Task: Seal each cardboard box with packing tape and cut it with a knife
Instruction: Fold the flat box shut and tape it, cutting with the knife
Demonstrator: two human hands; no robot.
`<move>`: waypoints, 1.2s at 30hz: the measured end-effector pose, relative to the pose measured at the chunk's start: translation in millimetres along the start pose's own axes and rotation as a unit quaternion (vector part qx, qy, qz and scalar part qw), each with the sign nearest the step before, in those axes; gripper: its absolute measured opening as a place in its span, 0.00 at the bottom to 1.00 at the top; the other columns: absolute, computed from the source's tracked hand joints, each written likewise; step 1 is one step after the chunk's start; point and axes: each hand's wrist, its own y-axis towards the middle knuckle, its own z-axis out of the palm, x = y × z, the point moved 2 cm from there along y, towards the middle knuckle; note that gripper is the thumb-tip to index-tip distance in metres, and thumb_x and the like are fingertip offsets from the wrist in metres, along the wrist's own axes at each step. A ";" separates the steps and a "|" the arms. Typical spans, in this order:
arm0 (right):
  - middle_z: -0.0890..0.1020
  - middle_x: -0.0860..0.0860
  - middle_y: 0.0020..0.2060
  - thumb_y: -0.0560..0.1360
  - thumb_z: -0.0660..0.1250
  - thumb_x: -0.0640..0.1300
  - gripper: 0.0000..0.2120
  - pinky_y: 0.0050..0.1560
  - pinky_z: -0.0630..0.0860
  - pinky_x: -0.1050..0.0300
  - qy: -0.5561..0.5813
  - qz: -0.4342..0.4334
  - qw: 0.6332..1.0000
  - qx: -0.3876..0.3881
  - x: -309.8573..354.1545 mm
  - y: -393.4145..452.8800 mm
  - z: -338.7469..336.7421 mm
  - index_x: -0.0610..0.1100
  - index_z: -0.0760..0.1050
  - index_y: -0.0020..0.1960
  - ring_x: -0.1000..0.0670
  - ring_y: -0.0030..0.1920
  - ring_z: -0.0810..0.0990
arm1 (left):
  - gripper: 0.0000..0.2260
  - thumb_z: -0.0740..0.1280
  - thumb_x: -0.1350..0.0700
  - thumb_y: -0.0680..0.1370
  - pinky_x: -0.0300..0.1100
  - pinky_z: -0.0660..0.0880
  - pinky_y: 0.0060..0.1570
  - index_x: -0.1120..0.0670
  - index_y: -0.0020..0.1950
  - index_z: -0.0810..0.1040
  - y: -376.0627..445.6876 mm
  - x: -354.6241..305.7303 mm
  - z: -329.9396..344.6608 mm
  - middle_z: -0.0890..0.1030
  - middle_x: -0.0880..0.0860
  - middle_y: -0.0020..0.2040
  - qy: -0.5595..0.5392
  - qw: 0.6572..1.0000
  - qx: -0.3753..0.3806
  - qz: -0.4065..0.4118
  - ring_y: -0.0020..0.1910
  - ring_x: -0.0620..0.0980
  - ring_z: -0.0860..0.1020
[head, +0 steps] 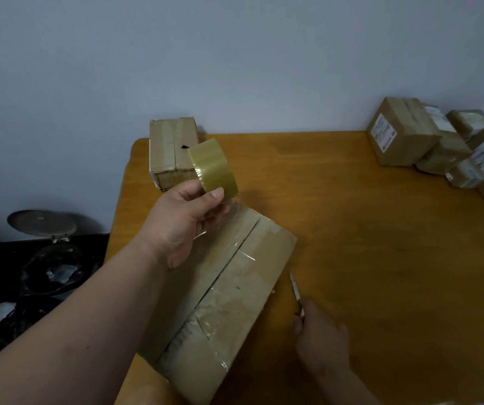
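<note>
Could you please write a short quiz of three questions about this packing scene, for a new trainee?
1. True or false: the left hand holds the roll of tape above the big box.
2. Which thing does the right hand hold? A) a pen B) the knife C) a label
3. Fill the gap: the small box stands at the table's far ____ corner.

Key
1. True. A clear strip runs from the roll down to the big box.
2. B. Its blade points away from the person, beside the big box.
3. Left. The stack of boxes is at the far right.
</note>
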 end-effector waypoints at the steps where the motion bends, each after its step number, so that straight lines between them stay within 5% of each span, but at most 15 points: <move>1: 0.73 0.56 0.63 0.80 0.53 0.57 0.19 0.62 0.66 0.47 -0.020 0.005 1.000 0.018 -0.7 -1.0 5.3 0.57 0.62 0.70 0.50 0.63 0.72 | 0.11 0.67 0.62 0.76 0.47 0.76 0.57 0.57 0.58 0.81 -0.4 -2.0 -3.7 0.84 0.55 0.50 0.005 1.000 -0.015 0.009 0.47 0.51 0.82; 3: 0.69 0.54 0.67 0.80 0.55 0.59 0.21 0.66 0.63 0.44 -0.007 0.034 0.999 0.002 0.7 1.3 -0.9 0.58 0.64 0.71 0.48 0.67 0.67 | 0.10 0.66 0.63 0.78 0.45 0.75 0.55 0.54 0.57 0.81 -0.2 -7.5 -13.4 0.84 0.53 0.49 0.033 0.998 -0.042 0.030 0.46 0.50 0.81; 5: 0.71 0.50 0.68 0.80 0.59 0.55 0.19 0.68 0.64 0.43 0.132 0.049 0.983 -0.114 9.2 6.7 -28.3 0.53 0.70 0.69 0.45 0.69 0.66 | 0.10 0.66 0.61 0.78 0.43 0.75 0.52 0.52 0.58 0.81 -0.3 -12.4 -24.2 0.84 0.52 0.48 0.051 0.995 -0.073 0.043 0.45 0.48 0.81; 8: 0.74 0.48 0.63 0.76 0.64 0.56 0.22 0.65 0.68 0.46 0.281 -0.083 0.916 -0.274 48.3 13.7 -84.2 0.47 0.73 0.66 0.47 0.66 0.70 | 0.08 0.67 0.61 0.78 0.41 0.75 0.46 0.52 0.55 0.81 -1.2 -13.4 -43.7 0.83 0.48 0.39 0.041 0.988 -0.141 0.042 0.41 0.47 0.80; 11: 0.65 0.50 0.73 0.67 0.59 0.73 0.42 0.71 0.61 0.45 0.230 -0.172 0.940 -0.185 99.2 23.7 -116.8 0.51 0.62 0.74 0.48 0.73 0.62 | 0.08 0.66 0.62 0.78 0.40 0.73 0.40 0.51 0.47 0.82 -2.5 -12.0 -69.1 0.82 0.46 0.34 0.055 0.980 -0.187 0.028 0.37 0.46 0.78; 15: 0.58 0.52 0.77 0.54 0.58 0.82 0.60 0.71 0.61 0.41 0.088 -0.165 0.982 -0.026 123.5 43.1 -119.6 0.56 0.47 0.78 0.44 0.75 0.57 | 0.14 0.67 0.65 0.77 0.42 0.75 0.43 0.52 0.60 0.79 -7.4 3.1 -109.2 0.83 0.52 0.47 0.092 0.971 -0.214 -0.044 0.43 0.50 0.81; 25: 0.67 0.47 0.70 0.66 0.67 0.70 0.44 0.63 0.70 0.40 0.154 -0.119 0.980 -0.025 105.3 52.9 -120.8 0.54 0.57 0.76 0.41 0.68 0.67 | 0.16 0.65 0.63 0.79 0.44 0.72 0.37 0.49 0.65 0.76 -44.2 46.9 -140.8 0.82 0.57 0.51 0.019 0.951 -0.261 -0.165 0.41 0.51 0.80; 28: 0.65 0.46 0.71 0.67 0.67 0.69 0.45 0.65 0.70 0.38 0.151 -0.122 0.981 0.012 104.8 46.3 -115.0 0.54 0.54 0.78 0.41 0.69 0.66 | 0.14 0.63 0.63 0.80 0.42 0.71 0.35 0.50 0.63 0.77 -48.2 43.7 -142.0 0.81 0.56 0.49 -0.007 0.952 -0.263 -0.156 0.37 0.49 0.78; 36: 0.69 0.44 0.70 0.81 0.56 0.54 0.26 0.67 0.67 0.42 0.131 -0.127 0.981 -0.060 105.4 34.9 -109.7 0.48 0.60 0.77 0.41 0.69 0.67 | 0.13 0.61 0.64 0.80 0.41 0.73 0.36 0.52 0.59 0.80 -52.0 13.4 -145.7 0.81 0.52 0.41 -0.057 0.959 -0.268 -0.072 0.33 0.45 0.78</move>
